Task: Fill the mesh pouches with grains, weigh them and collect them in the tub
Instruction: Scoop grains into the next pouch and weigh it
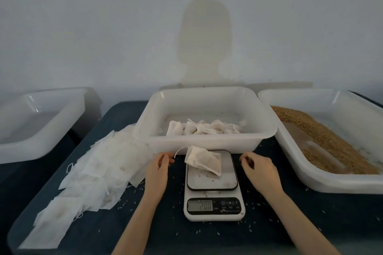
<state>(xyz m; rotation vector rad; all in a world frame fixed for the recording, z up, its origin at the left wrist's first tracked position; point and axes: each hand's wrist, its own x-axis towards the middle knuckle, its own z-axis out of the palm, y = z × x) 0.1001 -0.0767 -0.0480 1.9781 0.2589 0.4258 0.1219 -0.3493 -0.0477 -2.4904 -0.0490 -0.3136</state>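
Scale readout blurred; left fingers pinching pouch string, right fingers loosely curled.

Looks like a makeshift packing station, not a kitchen or lab: bare pale wall, bench under a dark blue cover, three plain white plastic tubs in a row, one holding loose grain. Small digital scale up front, a stack of empty mesh pouches beside it, stray grains scattered across the cover.
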